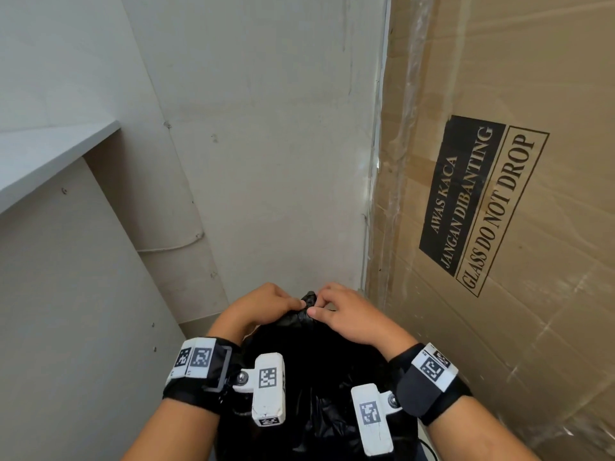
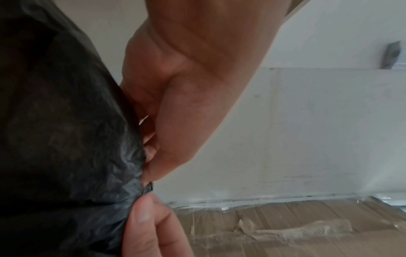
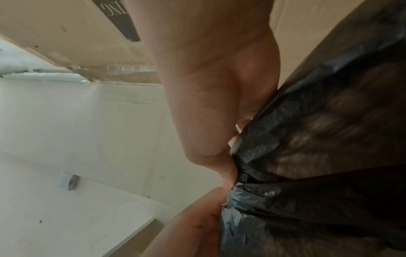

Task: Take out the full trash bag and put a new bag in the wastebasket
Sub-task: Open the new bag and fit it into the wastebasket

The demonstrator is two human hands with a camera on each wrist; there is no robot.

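A full black trash bag (image 1: 312, 367) fills the bottom centre of the head view, its top gathered into a bunched neck (image 1: 308, 299). My left hand (image 1: 266, 306) pinches the neck from the left and my right hand (image 1: 336, 309) pinches it from the right, fingertips almost meeting. In the left wrist view the left hand (image 2: 175, 107) clamps crinkled black plastic (image 2: 72, 139), with the right hand's fingertips (image 2: 142, 215) just below. The right wrist view shows the right hand (image 3: 211, 107) gripping the same bunched plastic (image 3: 307, 147). The wastebasket is hidden.
A tall cardboard box (image 1: 499, 194) marked "GLASS DO NOT DROP" stands close on the right. A pale wall (image 1: 266, 128) is straight ahead. A white shelf (image 1: 50, 154) and its side panel (image 1: 76, 311) close off the left.
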